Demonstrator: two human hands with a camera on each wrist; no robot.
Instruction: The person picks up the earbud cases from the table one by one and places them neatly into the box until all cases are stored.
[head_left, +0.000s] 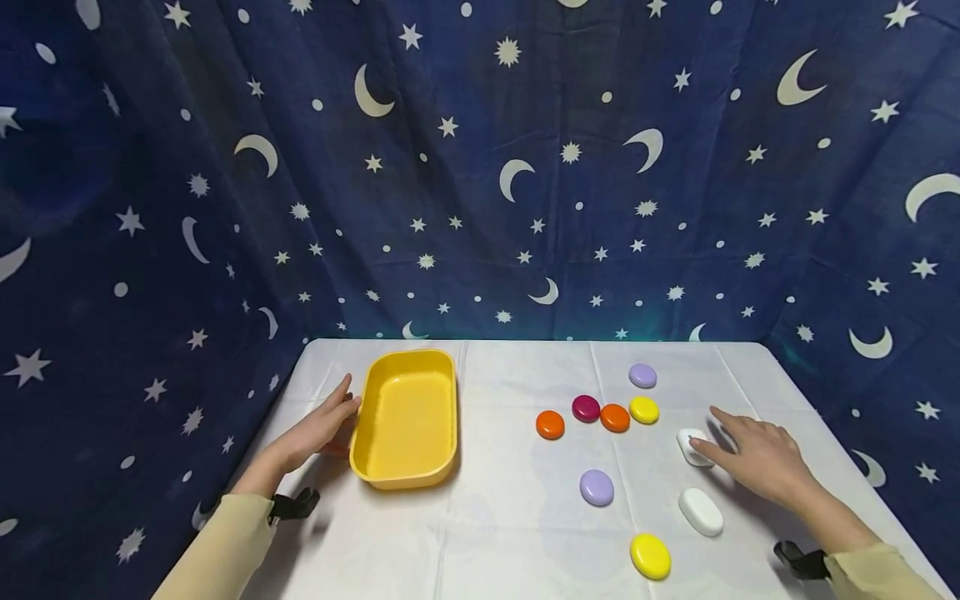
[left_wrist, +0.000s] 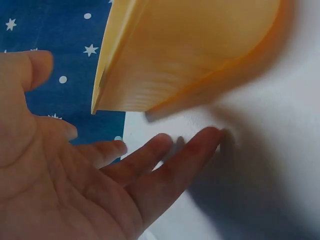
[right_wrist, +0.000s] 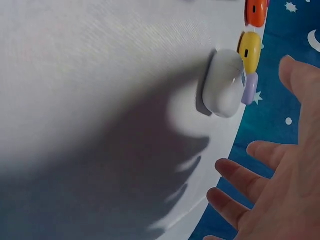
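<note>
A yellow rectangular plastic tray (head_left: 408,400) stands on the left part of the white table. Beside its left wall is my left hand (head_left: 315,431), fingers spread and relaxed; the left wrist view shows a gap between the fingers and the tray (left_wrist: 175,55). At the right, my right hand (head_left: 768,462) hovers near a white rounded piece (head_left: 693,459), its thumb partly covering it in the head view. The right wrist view shows that white piece (right_wrist: 223,85) apart from the loosely extended fingers, and nothing is held.
Nearer lie another white oval (head_left: 701,512), a yellow one (head_left: 650,556) and a lilac one (head_left: 597,487). Farther back are orange (head_left: 551,425), crimson (head_left: 586,408), second orange (head_left: 615,417), yellow (head_left: 643,409) and lilac (head_left: 642,375) pieces. A star-patterned cloth (head_left: 465,200) hangs around the table.
</note>
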